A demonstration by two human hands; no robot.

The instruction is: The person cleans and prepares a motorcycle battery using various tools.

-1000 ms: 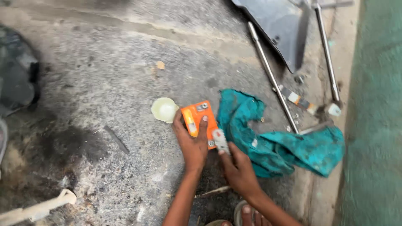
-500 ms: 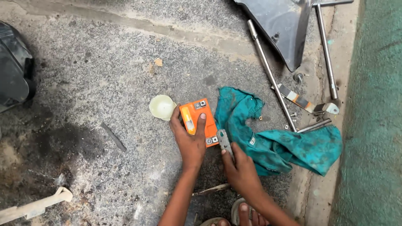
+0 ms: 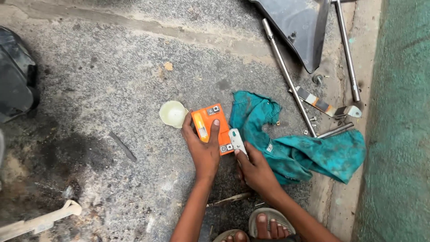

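An orange box-shaped battery (image 3: 210, 122) with small terminals stands on the rough concrete ground. My left hand (image 3: 202, 148) grips it from the near side, thumb laid across its orange face. My right hand (image 3: 255, 168) pinches a small white flat piece (image 3: 236, 140) held against the battery's lower right corner. A pale round cap (image 3: 173, 113) lies just left of the battery. A crumpled teal rag (image 3: 295, 143) spreads out to the right of both hands.
Two long metal rods (image 3: 286, 76) and a grey panel (image 3: 300, 27) lie at the upper right, with small bolts and a striped tool (image 3: 320, 104) near them. A dark object (image 3: 15, 76) sits at the left edge. My sandalled foot (image 3: 268, 224) is at the bottom. A green wall (image 3: 398, 134) runs along the right.
The view has shifted slightly. Both hands stay on the battery; my right hand's white piece has settled closer against the battery's lower right corner.
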